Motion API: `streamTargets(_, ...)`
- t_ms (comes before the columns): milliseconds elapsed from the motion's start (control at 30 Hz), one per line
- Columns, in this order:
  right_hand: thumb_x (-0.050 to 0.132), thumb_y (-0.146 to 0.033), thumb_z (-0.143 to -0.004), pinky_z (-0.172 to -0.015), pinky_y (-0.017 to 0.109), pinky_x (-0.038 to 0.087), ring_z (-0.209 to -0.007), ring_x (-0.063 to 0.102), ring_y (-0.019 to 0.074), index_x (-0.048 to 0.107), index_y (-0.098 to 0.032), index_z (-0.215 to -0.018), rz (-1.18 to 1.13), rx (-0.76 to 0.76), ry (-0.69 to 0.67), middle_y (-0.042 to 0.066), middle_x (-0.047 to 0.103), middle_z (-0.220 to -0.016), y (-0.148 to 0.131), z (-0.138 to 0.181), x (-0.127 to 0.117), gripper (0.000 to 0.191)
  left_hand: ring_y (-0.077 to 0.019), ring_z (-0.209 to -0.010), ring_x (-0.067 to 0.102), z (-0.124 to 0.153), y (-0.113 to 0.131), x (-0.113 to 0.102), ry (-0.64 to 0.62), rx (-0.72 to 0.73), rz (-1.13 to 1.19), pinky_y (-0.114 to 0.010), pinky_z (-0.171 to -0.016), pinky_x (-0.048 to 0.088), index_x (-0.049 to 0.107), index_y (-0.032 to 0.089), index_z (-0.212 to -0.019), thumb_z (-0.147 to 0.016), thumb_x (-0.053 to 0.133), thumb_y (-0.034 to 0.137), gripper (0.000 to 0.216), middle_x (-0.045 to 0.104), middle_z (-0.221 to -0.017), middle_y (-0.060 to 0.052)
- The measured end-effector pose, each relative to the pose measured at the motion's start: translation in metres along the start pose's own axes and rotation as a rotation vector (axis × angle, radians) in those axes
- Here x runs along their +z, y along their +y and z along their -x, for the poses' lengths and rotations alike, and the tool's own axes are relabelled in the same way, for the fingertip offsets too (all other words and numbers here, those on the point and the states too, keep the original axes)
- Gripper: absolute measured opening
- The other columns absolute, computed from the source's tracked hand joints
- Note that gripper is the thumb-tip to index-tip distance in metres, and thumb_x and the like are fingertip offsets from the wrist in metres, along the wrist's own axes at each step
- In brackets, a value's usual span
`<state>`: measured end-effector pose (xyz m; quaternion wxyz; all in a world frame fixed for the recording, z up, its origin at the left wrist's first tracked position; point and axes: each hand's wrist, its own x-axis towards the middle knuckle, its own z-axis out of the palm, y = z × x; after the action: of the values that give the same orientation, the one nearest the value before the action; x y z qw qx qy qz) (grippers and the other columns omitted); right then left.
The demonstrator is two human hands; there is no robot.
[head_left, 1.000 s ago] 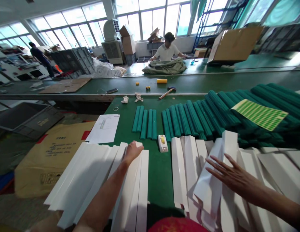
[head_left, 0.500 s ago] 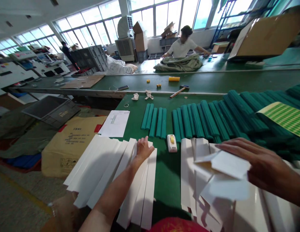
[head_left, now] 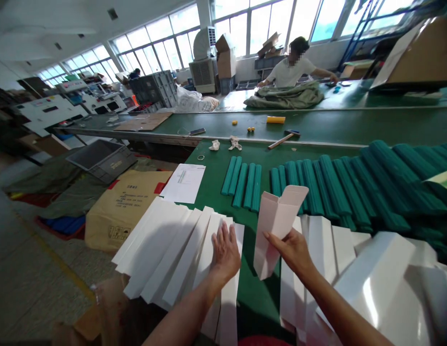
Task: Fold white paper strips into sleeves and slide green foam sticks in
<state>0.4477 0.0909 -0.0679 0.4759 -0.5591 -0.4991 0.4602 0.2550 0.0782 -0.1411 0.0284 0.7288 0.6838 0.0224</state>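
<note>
My right hand (head_left: 294, 247) grips a long white carton (head_left: 271, 230) by its side, thumb in front. The carton tilts upward, with its flaps spread at the top end. My left hand (head_left: 226, 251) rests with fingers extended on a fanned row of flat white cartons (head_left: 169, 245). To the right, more white cartons (head_left: 374, 278) lie in a heap, partly under my right forearm. Beyond my hands, several ribbed dark green rolls (head_left: 241, 182) lie side by side on the green table.
A printed sheet (head_left: 185, 183) lies at the table's left edge. Farther back are a hammer (head_left: 283, 139), a yellow roll (head_left: 275, 119) and crumpled white scraps (head_left: 235, 142). A grey crate (head_left: 102, 161) stands left. Across the belt, a person (head_left: 293, 69) handles olive cloth (head_left: 286, 96).
My right hand has moved left from the right-hand pile, bringing the open-flapped carton over the gap between the piles. My left hand has come slightly nearer and flattened. The view has shifted left.
</note>
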Motion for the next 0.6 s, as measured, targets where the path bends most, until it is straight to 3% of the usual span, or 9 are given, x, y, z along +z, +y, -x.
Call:
streamTargets(167,0.076,-0.048,-0.065,-0.066,0.033,0.054,-0.076,0.066,0.025,0.065,-0.014,-0.09,0.013,0.02,-0.118,0.008,0.072,-0.085,0.006,-0.003,0.001,0.044,-0.0362,-0.146,0.014,0.013,-0.024,0.012,-0.07,0.129,-0.103,-0.051,-0.116,0.022,0.025,0.007,-0.148,-0.064,0.056,0.004,0.089,0.012,-0.158,-0.02)
streamTargets(300,0.076,-0.043,-0.067,-0.072,0.031,0.052,-0.083,0.064,0.0221,0.06,-0.015,-0.106,-0.127,-0.008,-0.309,0.008,0.069,-0.096,0.004,-0.003,0.006,0.05,-0.0322,-0.147,0.008,0.003,-0.043,-0.005,-0.026,0.105,-0.048,-0.06,-0.116,0.01,0.031,0.012,-0.147,-0.073,0.048,0.003,0.076,0.018,-0.158,-0.016)
streamTargets(400,0.076,-0.039,-0.067,-0.076,0.031,0.051,-0.089,0.061,0.0213,0.052,-0.015,-0.119,-0.164,0.022,-0.427,0.008,0.065,-0.104,-0.002,-0.002,0.007,0.062,-0.0343,-0.147,0.012,-0.007,-0.053,-0.036,-0.067,0.057,0.396,-0.059,-0.116,0.014,0.034,0.011,-0.146,-0.081,0.054,0.018,0.068,0.022,-0.156,-0.018)
streamTargets(467,0.076,-0.039,-0.066,-0.08,0.031,0.05,-0.093,0.06,0.0213,0.049,-0.014,-0.124,-0.229,0.061,-0.562,0.008,0.064,-0.108,-0.007,-0.003,0.009,0.069,-0.0346,-0.144,0.024,-0.015,-0.055,-0.063,-0.198,0.208,0.895,-0.053,-0.114,0.027,0.029,0.013,-0.148,-0.079,0.063,0.04,0.081,0.027,-0.155,-0.019)
streamTargets(533,0.076,-0.042,-0.063,-0.08,0.03,0.049,-0.093,0.06,0.0209,0.052,-0.013,-0.123,-0.337,0.109,-0.749,0.008,0.064,-0.106,-0.009,-0.004,0.015,0.07,-0.0373,-0.136,0.038,-0.021,-0.049,-0.087,-0.375,0.397,1.362,-0.051,-0.107,0.039,0.03,0.019,-0.148,-0.065,0.075,0.057,0.102,0.037,-0.15,-0.018)
streamTargets(600,0.077,-0.043,-0.059,-0.074,0.027,0.049,-0.085,0.06,0.0181,0.057,-0.012,-0.116,-0.429,0.161,-0.913,0.005,0.065,-0.097,-0.008,-0.005,0.022,0.068,-0.0393,-0.124,0.052,-0.025,-0.035,-0.103,-0.542,0.452,1.646,-0.05,-0.096,0.049,0.035,0.023,-0.146,-0.049,0.084,0.058,0.114,0.048,-0.142,-0.018)
